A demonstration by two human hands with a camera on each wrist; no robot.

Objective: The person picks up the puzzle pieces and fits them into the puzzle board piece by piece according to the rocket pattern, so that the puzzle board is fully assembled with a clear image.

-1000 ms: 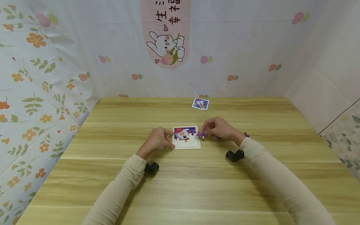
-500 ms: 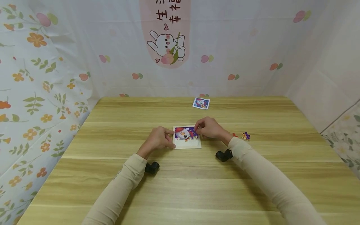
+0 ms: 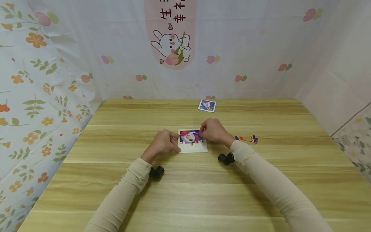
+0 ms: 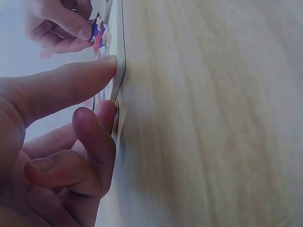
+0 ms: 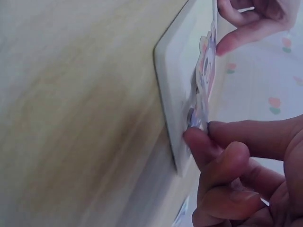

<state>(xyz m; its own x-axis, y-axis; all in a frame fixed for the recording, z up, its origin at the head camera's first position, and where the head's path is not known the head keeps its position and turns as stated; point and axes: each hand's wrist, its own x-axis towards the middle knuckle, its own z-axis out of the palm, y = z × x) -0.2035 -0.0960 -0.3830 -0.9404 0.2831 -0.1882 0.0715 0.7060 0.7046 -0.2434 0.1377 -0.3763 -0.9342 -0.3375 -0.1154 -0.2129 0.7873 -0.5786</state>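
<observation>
A square white puzzle tray (image 3: pixel 188 149) lies on the table, its upper part filled with a picture of a pale round-faced figure on purple. The lower strip of the tray shows bare white. My left hand (image 3: pixel 165 141) holds the tray's left side, thumb at the near corner and a finger farther up the edge. Over the right side, my right hand (image 3: pixel 215 130) pinches a purple and red puzzle piece (image 4: pixel 98 35) between thumb and finger. In the right wrist view this piece sits tilted at the joined pieces, partly hidden by the fingertips.
Loose puzzle pieces (image 3: pixel 253 139) in purple, orange and red lie right of my right hand. A small picture card (image 3: pixel 207 105) lies near the table's back edge. Patterned cloth (image 3: pixel 121 48) hangs behind and beside the wooden table (image 3: pixel 185 193).
My right hand has moved left with the puzzle piece, from beside the tray to over its right side. Loose pieces behind that hand have come into view. The left hand stays put.
</observation>
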